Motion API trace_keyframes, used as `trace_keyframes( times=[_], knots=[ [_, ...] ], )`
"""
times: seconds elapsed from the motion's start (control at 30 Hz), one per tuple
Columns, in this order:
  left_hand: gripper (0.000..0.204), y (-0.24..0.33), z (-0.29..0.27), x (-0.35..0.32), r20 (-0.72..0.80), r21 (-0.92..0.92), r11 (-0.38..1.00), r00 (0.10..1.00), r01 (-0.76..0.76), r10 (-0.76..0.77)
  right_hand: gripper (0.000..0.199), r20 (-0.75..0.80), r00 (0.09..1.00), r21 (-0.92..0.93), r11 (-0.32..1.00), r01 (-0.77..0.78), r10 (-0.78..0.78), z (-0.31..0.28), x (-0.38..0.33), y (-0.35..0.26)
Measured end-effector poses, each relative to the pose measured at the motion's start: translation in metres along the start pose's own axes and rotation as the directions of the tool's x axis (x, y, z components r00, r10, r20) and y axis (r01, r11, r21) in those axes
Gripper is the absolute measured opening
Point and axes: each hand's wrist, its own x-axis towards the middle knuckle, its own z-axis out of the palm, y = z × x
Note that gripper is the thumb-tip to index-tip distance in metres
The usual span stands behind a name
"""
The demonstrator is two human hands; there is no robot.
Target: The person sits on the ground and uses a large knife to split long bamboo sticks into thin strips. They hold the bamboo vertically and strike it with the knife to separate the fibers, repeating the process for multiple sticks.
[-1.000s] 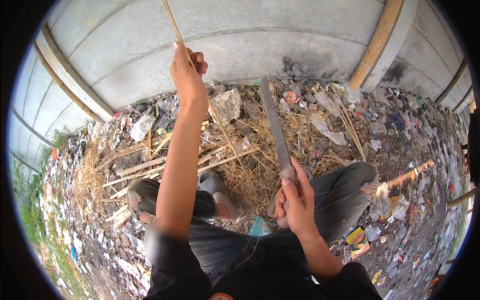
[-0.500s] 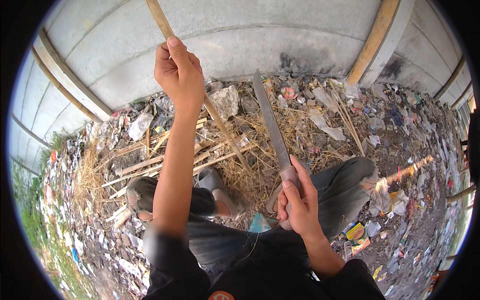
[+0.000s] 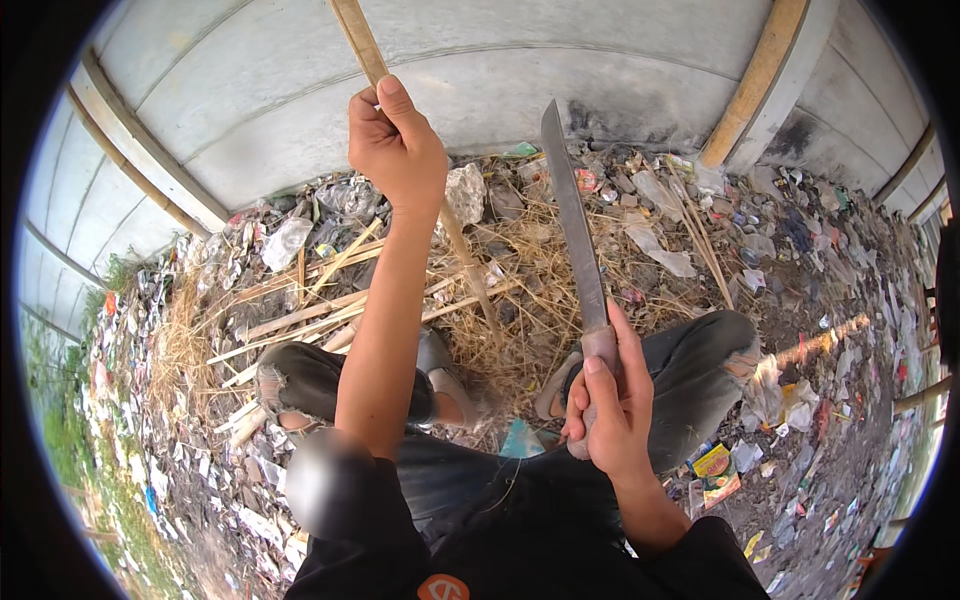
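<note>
My left hand (image 3: 400, 150) is wrapped around a long wooden stick (image 3: 463, 250), held nearly upright in front of me. The stick's upper end runs out past the top of the picture, and its lower end comes down among dry straw between my feet. In my right hand (image 3: 612, 400) is a machete (image 3: 575, 230), gripped by its worn handle. Its dark blade points up and away, to the right of the stick and apart from it. Split wooden strips (image 3: 300, 325) lie on the ground left of the stick.
A grey concrete panel wall (image 3: 560, 95) stands close ahead, with a bamboo pole (image 3: 755, 80) leaning at its right. Litter and dry straw (image 3: 520, 275) cover the ground. A pale rock (image 3: 466, 195) sits near the wall's foot. My bent knees flank both sides.
Both hands have shifted to the right, the left one with the stick and the right one with the machete. The machete has also risen slightly. Both grips stay closed.
</note>
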Motion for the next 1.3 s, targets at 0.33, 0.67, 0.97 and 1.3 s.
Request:
trace_keyframes(
  times=[0.33, 0.67, 0.97, 1.3],
  knots=[
    [0.035, -0.024, -0.010, 0.007, -0.084, 0.065, 0.997, 0.995, -0.038, 0.044, 0.056, 0.103, 0.977, 0.044, 0.980, -0.195, 0.189, 0.001, 0.005, 0.000],
    [0.034, -0.019, -0.007, -0.002, -0.001, 0.283, 0.954, 0.994, -0.102, 0.106, 0.050, 0.185, 0.838, -0.130, 0.858, -0.496, 0.513, -0.007, -0.029, 0.043],
    [0.039, -0.017, -0.007, -0.011, 0.118, 0.125, 0.981, 0.979, 0.150, -0.165, 0.070, 0.083, 0.996, -0.098, 0.995, -0.006, 0.014, -0.008, -0.010, -0.014],
    [0.049, 0.024, -0.042, 0.032, 0.074, -0.042, 0.953, 0.953, 0.299, -0.295, 0.041, 0.070, 0.987, -0.058, 0.989, -0.139, 0.143, -0.033, 0.003, -0.001]
  ],
)
